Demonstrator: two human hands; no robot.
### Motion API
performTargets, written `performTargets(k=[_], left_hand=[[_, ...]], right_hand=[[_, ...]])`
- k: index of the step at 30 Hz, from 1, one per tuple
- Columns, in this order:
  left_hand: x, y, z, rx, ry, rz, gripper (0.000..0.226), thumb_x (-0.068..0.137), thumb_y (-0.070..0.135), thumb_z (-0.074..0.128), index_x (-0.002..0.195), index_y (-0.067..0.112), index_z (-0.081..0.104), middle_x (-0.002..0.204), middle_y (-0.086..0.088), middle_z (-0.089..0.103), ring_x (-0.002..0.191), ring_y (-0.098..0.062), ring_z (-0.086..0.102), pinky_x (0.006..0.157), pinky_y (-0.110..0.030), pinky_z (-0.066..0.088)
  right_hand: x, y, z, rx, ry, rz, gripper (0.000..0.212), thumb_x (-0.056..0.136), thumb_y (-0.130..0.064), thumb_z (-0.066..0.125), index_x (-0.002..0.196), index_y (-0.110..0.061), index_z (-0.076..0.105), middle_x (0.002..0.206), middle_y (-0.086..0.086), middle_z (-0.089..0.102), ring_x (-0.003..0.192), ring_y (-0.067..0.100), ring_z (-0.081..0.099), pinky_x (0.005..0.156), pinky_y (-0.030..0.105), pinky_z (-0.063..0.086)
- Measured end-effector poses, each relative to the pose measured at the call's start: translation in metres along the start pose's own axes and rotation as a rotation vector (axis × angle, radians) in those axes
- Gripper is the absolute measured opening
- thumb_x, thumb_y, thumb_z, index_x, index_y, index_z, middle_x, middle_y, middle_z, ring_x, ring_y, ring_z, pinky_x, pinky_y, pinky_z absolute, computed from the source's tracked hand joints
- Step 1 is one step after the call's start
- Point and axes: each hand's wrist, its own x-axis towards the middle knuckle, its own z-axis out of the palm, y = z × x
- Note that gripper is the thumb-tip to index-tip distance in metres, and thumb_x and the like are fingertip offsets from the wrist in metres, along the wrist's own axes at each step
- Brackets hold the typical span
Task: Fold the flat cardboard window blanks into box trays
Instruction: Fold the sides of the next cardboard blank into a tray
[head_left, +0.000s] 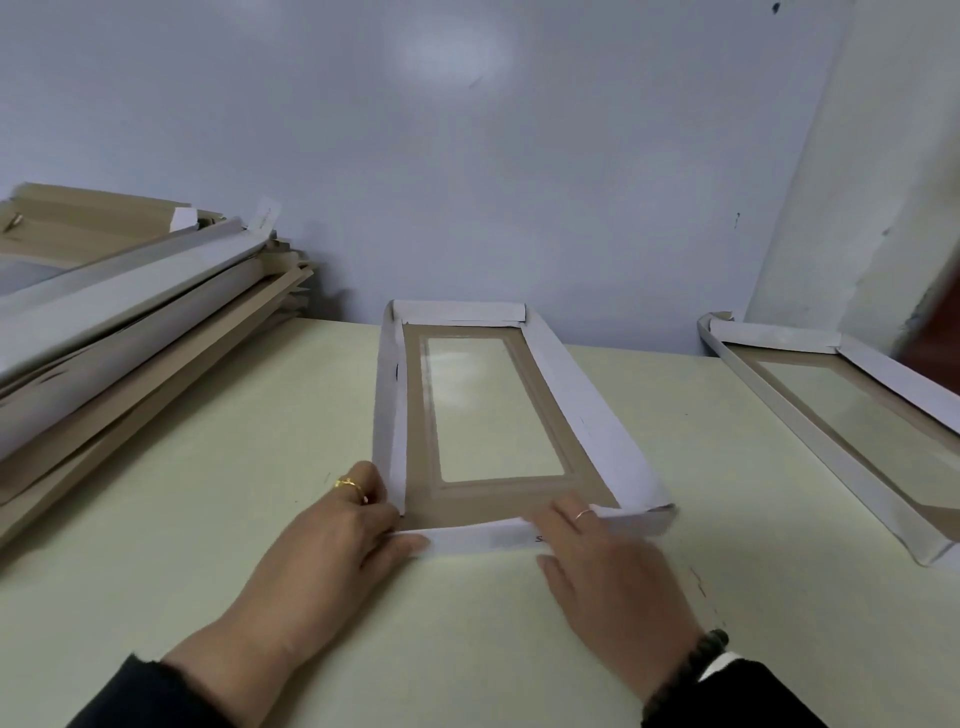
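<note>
Left hand (343, 540) comes in from the lower left, palm down, and it's pinching the near-left corner of the window tray (498, 415), with the thumb lying along the outside of the near flap and the fingers curled up by the left wall. There's a gold ring (347, 484) on one of those fingers. Right hand (608, 566) reaches in from the lower right, also palm down, fingers hooked over the near flap toward the right corner with the thumb on the outside, so it's gripping that flap too; a thin ring sits on one finger and a dark beaded bracelet (698, 654) on the wrist. Both forearms are in dark sleeves (156, 696) and angle inward toward the tray. The tray itself sits flat in the middle of the pale desk (234, 467), long way pointing at the wall, white side walls standing up, brown inner border around the clear window. The right end of the near flap looks blurry, so can't say how neatly that corner meets. Off to the right, well apart, is another folded tray (852, 415), partly cut off by the frame. Over on the left is a messy stack of flat blanks (130, 322), leaning against the blue-grey wall (467, 156).
</note>
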Motion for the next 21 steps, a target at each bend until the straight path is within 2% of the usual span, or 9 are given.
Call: performTargets(k=[2,4,6,7,9,11,13,17,21], left_hand=[[0.000,0.012,0.006,-0.176,-0.038,0.090,0.044,0.090,0.053,0.043,0.077,0.016,0.063,0.087,0.015,0.038,0.073,-0.005,0.046,0.067,-0.021,0.040],[-0.001,0.029,0.012,-0.303,-0.056,0.190,0.040,0.092,0.047,0.036,0.093,0.019,0.064,0.093,0.016,0.041,0.082,-0.001,0.046,0.074,-0.014,0.039],[-0.002,0.037,0.016,-0.385,-0.030,0.174,0.023,0.095,0.037,0.035,0.101,0.026,0.055,0.093,0.015,0.046,0.083,0.001,0.048,0.075,-0.009,0.037],[-0.002,0.038,0.016,-0.419,0.004,0.123,0.013,0.096,0.034,0.036,0.102,0.031,0.048,0.091,0.016,0.049,0.081,0.001,0.049,0.074,-0.007,0.037],[-0.003,0.033,0.016,-0.401,0.068,0.041,0.009,0.095,0.031,0.038,0.100,0.039,0.039,0.093,0.019,0.048,0.082,0.001,0.051,0.072,-0.008,0.037],[-0.003,0.026,0.018,-0.320,0.027,0.022,0.015,0.095,0.028,0.043,0.104,0.040,0.039,0.098,0.023,0.041,0.085,0.003,0.047,0.073,-0.009,0.037],[-0.001,0.020,0.021,-0.226,-0.055,0.051,0.015,0.095,0.030,0.044,0.109,0.031,0.047,0.099,0.021,0.038,0.086,0.007,0.042,0.077,-0.009,0.035],[0.001,0.017,0.024,-0.161,-0.102,0.095,0.017,0.095,0.032,0.045,0.107,0.025,0.055,0.102,0.016,0.041,0.092,0.002,0.039,0.082,-0.011,0.034],[0.000,0.014,0.023,-0.178,-0.104,0.094,0.017,0.095,0.032,0.045,0.108,0.026,0.055,0.102,0.017,0.041,0.092,0.002,0.040,0.083,-0.012,0.035]], right_hand=[[0.000,-0.014,0.002,0.036,-0.004,-0.069,0.032,0.048,-0.032,0.084,0.075,-0.026,0.067,0.069,-0.014,0.062,0.046,0.003,0.055,0.037,0.017,0.034],[0.002,-0.026,0.000,0.085,0.005,-0.041,0.024,0.058,-0.048,0.067,0.071,-0.028,0.061,0.063,-0.015,0.057,0.047,0.001,0.054,0.038,0.016,0.027],[0.005,-0.030,-0.001,0.151,0.031,0.075,0.031,0.058,-0.058,0.058,0.068,-0.028,0.052,0.057,-0.014,0.053,0.046,0.002,0.052,0.038,0.018,0.019],[0.005,-0.029,-0.001,0.163,0.045,0.117,0.037,0.055,-0.060,0.064,0.067,-0.028,0.050,0.055,-0.012,0.052,0.045,0.004,0.052,0.038,0.018,0.015],[0.004,-0.022,-0.001,0.126,0.061,0.157,0.045,0.049,-0.056,0.078,0.061,-0.024,0.049,0.052,-0.008,0.050,0.042,0.009,0.051,0.039,0.014,0.008],[0.004,-0.013,0.000,0.092,0.095,0.199,0.040,0.053,-0.040,0.084,0.057,-0.020,0.050,0.053,-0.004,0.049,0.042,0.014,0.051,0.040,0.017,0.012],[0.004,-0.003,0.000,0.142,0.173,0.239,0.030,0.067,-0.026,0.076,0.057,-0.015,0.050,0.057,-0.001,0.048,0.047,0.020,0.052,0.043,0.023,0.023],[0.005,0.018,-0.008,0.236,0.352,0.281,0.030,0.082,-0.027,0.048,0.057,-0.011,0.047,0.061,0.005,0.046,0.050,0.026,0.049,0.054,0.030,0.029],[0.004,0.037,-0.017,0.201,0.482,0.272,0.033,0.085,-0.022,0.046,0.056,-0.006,0.046,0.064,0.009,0.047,0.050,0.027,0.046,0.054,0.027,0.029]])
